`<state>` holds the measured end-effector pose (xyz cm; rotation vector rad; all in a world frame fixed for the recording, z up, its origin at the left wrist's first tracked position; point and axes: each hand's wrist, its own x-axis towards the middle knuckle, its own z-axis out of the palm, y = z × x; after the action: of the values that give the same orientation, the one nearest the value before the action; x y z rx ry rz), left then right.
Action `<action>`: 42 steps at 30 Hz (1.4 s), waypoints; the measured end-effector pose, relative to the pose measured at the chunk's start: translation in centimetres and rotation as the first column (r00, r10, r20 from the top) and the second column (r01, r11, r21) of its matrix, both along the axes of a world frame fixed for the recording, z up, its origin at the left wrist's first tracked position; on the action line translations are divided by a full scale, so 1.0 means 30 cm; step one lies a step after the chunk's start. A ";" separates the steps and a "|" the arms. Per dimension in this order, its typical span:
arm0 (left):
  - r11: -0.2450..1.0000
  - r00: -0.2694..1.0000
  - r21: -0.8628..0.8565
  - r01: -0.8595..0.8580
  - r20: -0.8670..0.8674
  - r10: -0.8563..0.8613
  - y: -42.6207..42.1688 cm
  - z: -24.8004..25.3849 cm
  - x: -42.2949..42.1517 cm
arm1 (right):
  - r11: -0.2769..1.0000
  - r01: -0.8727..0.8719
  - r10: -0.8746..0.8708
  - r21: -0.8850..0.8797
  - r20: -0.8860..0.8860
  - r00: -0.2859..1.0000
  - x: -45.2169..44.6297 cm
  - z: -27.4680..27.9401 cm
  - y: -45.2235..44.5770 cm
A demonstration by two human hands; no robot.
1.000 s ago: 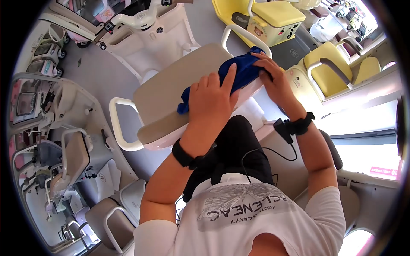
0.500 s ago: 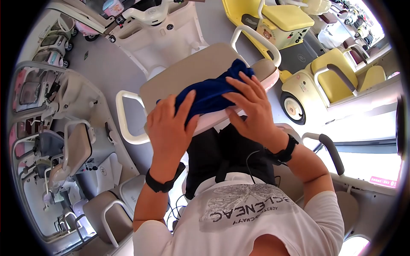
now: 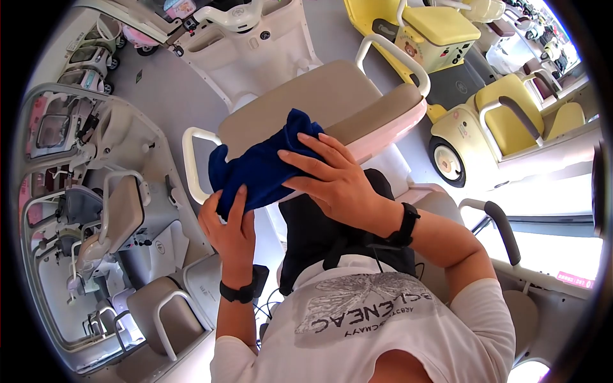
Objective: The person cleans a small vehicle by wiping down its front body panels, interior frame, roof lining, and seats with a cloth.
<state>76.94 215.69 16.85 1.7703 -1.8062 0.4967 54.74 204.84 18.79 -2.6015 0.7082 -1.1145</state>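
A crumpled dark blue cloth (image 3: 262,169) lies over the left front edge of a beige padded seat (image 3: 306,96). At its lower left end, my left hand (image 3: 228,233) has its fingers bent over the fabric. My right hand (image 3: 335,182) grips the right part of the cloth, fingers spread across the top and thumb hidden. Part of the seat's front edge is covered by the cloth and hands. To the left of the cloth is the seat's cream armrest (image 3: 191,159).
A matching cream armrest (image 3: 412,67) curves up at the seat's right end, beside a beige backrest (image 3: 377,115). Beyond it stands a yellow scooter (image 3: 504,115). A cream front panel with handlebar (image 3: 249,48) rises ahead. More beige vehicles and a mirror-like pane (image 3: 57,255) line the left.
Both hands and the cloth have moved left along the seat edge. The backrest on the right is now uncovered, and the cloth is more bunched.
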 end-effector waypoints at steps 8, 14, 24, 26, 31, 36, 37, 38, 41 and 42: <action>0.997 0.994 -0.037 0.061 0.093 -0.057 0.042 -0.075 -0.048 | 0.987 -0.101 0.100 -0.125 -0.012 0.995 -0.107 -0.050 -0.015; 0.984 0.969 -0.075 0.161 0.203 -0.143 -0.073 -0.047 -0.149 | 0.966 -0.028 0.014 -0.257 -0.057 0.998 -0.260 -0.063 -0.069; 0.972 0.941 0.034 0.233 0.243 -0.234 -0.228 0.057 -0.356 | 0.937 0.199 -0.205 -0.288 0.008 0.979 -0.427 -0.077 -0.142; 0.968 0.945 0.078 0.240 0.209 -0.251 -0.252 0.092 -0.389 | 0.935 0.236 -0.242 -0.263 0.010 0.970 -0.447 -0.063 -0.159; 0.949 0.944 0.156 0.274 0.145 -0.296 -0.331 0.143 -0.457 | 0.941 0.300 -0.304 -0.155 -0.005 0.953 -0.479 -0.018 -0.206; 0.912 0.940 0.271 0.309 0.058 -0.336 -0.431 0.177 -0.478 | 0.953 0.300 -0.298 -0.040 0.048 0.953 -0.477 0.002 -0.273; 0.868 0.941 0.386 0.313 -0.003 -0.338 -0.453 0.189 -0.479 | 0.953 0.300 -0.302 0.041 0.065 0.951 -0.472 0.007 -0.283; 0.869 0.941 0.384 0.313 -0.003 -0.338 -0.479 0.195 -0.479 | 0.947 0.296 -0.307 0.122 0.081 0.948 -0.471 0.011 -0.297; 0.783 0.944 0.529 0.326 -0.134 -0.302 -0.555 0.203 -0.476 | 0.932 0.285 -0.308 0.224 0.078 0.948 -0.471 0.003 -0.368; 0.764 0.940 0.549 0.338 -0.153 -0.306 -0.579 0.197 -0.475 | 0.902 0.264 -0.310 0.341 0.087 0.947 -0.467 0.003 -0.391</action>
<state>62.71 198.33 22.77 1.7338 -2.3225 -0.2707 40.73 193.12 18.89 -2.1670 1.1645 -1.1301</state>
